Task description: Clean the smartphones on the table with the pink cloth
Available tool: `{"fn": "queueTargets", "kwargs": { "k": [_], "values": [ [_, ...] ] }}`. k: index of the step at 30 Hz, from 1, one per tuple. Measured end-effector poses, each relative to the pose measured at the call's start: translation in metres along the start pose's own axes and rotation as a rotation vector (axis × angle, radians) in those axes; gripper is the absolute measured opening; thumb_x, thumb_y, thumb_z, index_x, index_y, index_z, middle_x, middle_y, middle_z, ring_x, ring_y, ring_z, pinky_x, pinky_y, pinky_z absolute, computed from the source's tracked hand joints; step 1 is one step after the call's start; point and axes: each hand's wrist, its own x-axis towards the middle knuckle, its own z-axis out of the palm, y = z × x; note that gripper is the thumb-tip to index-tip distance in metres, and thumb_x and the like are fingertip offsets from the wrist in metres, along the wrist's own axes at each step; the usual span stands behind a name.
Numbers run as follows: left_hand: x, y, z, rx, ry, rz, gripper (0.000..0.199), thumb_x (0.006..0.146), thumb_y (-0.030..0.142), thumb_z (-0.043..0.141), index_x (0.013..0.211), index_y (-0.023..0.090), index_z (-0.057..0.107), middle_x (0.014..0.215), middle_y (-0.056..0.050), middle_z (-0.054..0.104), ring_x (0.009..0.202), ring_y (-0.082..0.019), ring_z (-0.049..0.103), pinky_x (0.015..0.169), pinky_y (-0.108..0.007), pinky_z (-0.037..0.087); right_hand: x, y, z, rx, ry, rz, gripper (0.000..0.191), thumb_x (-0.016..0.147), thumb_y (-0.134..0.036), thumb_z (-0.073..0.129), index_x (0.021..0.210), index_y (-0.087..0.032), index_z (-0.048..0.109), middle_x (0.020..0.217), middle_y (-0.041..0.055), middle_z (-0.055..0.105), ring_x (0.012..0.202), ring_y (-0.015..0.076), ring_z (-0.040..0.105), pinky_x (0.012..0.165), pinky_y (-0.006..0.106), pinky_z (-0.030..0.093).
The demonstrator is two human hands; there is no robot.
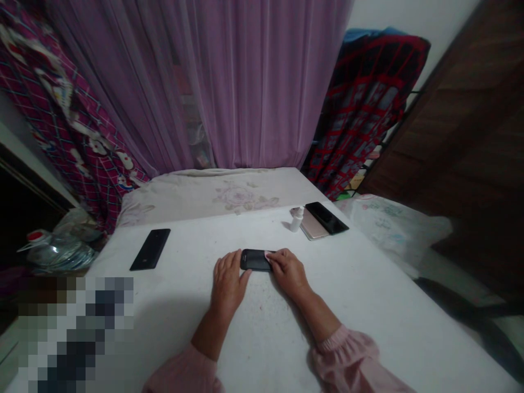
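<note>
If pressed harder from one end than from the other, a risk of the black smartphone [254,260] skidding over the smooth white desk [347,305]. Also a possible cause of trouble: fingertips so close to the dark glass, with smudges or scratches as the likely result. Arms in pink gathered sleeves [352,360] reaching in from the nearest edge of the view, both wrists low above the desk. Left hand [227,281] with its fingers [234,259] slightly spread, tips at the left end of the smartphone. Right hand [289,273] with its fingers [278,258] bent over the right end, lying on top of the phone. Both hands fairly open, with the smartphone flat between them, its long side running across the view. Firm grip or only light touch: impossible to tell from this view. Under the right fingertips, a small pale pink bit [268,254], too small to identify. Further away on the left, a second black phone [150,249], lying apart from the hands. Further on the right, a small white bottle [297,219] just beside a rose-gold phone [310,226], with a black phone [326,217] partly on top of it. Beyond the desk, floral bedding [213,194], then a purple curtain [204,82].
</note>
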Motion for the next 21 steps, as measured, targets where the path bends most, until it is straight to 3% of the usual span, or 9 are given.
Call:
{"fn": "queueTargets", "kwargs": {
  "k": [6, 10, 15, 21],
  "values": [
    [0.013, -0.003, -0.007, 0.019, -0.124, 0.035, 0.041, 0.091, 0.022, 0.045, 0.131, 0.029, 0.052, 0.136, -0.005, 0.056, 0.127, -0.027, 0.048, 0.108, -0.055, 0.028, -0.001, 0.000, -0.016, 0.055, -0.179, -0.190, 0.026, 0.091, -0.026, 0.051, 0.106, -0.027, 0.072, 0.088, 0.0038, 0.063, 0.080, 0.0143, 0.059, 0.073, 0.026, 0.048],
    [0.020, -0.003, -0.006, 0.038, -0.142, 0.073, 0.040, 0.092, 0.035, 0.047, 0.132, 0.030, 0.051, 0.137, -0.005, 0.055, 0.129, -0.030, 0.046, 0.107, -0.060, 0.025, 0.015, 0.018, -0.015, 0.008, -0.099, -0.239, 0.021, 0.087, -0.024, 0.058, 0.098, -0.028, 0.074, 0.108, 0.0067, 0.065, 0.099, 0.0194, 0.059, 0.088, 0.035, 0.047],
    [0.031, -0.004, 0.000, 0.104, -0.105, 0.067, 0.039, 0.093, 0.039, 0.047, 0.131, 0.033, 0.051, 0.137, -0.005, 0.055, 0.128, -0.031, 0.047, 0.108, -0.062, 0.021, 0.027, 0.036, -0.007, 0.033, -0.023, -0.256, 0.021, 0.087, -0.027, 0.058, 0.099, -0.027, 0.075, 0.108, 0.0080, 0.068, 0.102, 0.0204, 0.059, 0.092, 0.038, 0.047],
    [0.055, -0.012, -0.003, 0.247, -0.154, -0.047, 0.040, 0.095, 0.037, 0.045, 0.134, 0.033, 0.050, 0.143, -0.008, 0.048, 0.131, -0.031, 0.043, 0.106, -0.062, 0.024, 0.040, 0.031, 0.003, 0.030, -0.150, -0.219, 0.027, 0.085, -0.025, 0.059, 0.108, -0.030, 0.072, 0.121, 0.0085, 0.062, 0.112, 0.0219, 0.057, 0.097, 0.038, 0.044]
  ]
}}
